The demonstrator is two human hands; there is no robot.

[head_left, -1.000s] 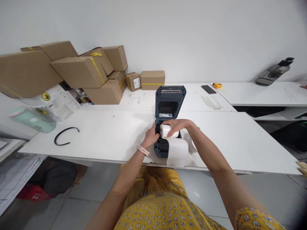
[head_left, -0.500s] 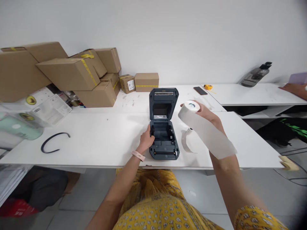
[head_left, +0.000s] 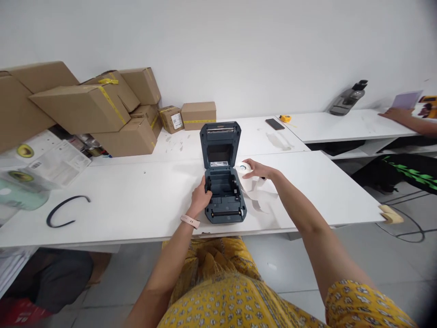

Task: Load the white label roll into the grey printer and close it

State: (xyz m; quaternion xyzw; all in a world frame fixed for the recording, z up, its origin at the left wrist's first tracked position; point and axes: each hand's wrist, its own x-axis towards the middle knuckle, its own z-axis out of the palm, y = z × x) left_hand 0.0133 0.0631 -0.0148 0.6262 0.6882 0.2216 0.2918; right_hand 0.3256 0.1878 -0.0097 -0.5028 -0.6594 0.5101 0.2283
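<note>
A dark label printer (head_left: pixel 223 203) stands on the white table with its lid raised and its inner bay bare. My left hand (head_left: pixel 200 198) grips the printer's left side, thumb over the rim and the fingers partly hidden. Just right of the printer, a white label roll (head_left: pixel 243 169) is at table level, with my right hand (head_left: pixel 256 170) curled around its far and right side. A strip of white paper trails from the roll toward me, over or beside other loose paper (head_left: pixel 261 206); I cannot tell which piece is which.
Cardboard boxes (head_left: pixel 124 136) are piled at the back left, near a green bottle (head_left: pixel 23 195) and a dark curved band (head_left: pixel 56 210). A phone (head_left: pixel 275 124), a yellow tape measure (head_left: pixel 285 118) and a grey bottle (head_left: pixel 347 100) lie at the back. Another person's hand (head_left: pixel 398 114) is far right.
My right hand has brought the label roll down and left, from above the table to beside the printer. My left hand keeps its hold on the printer. The view has shifted slightly.
</note>
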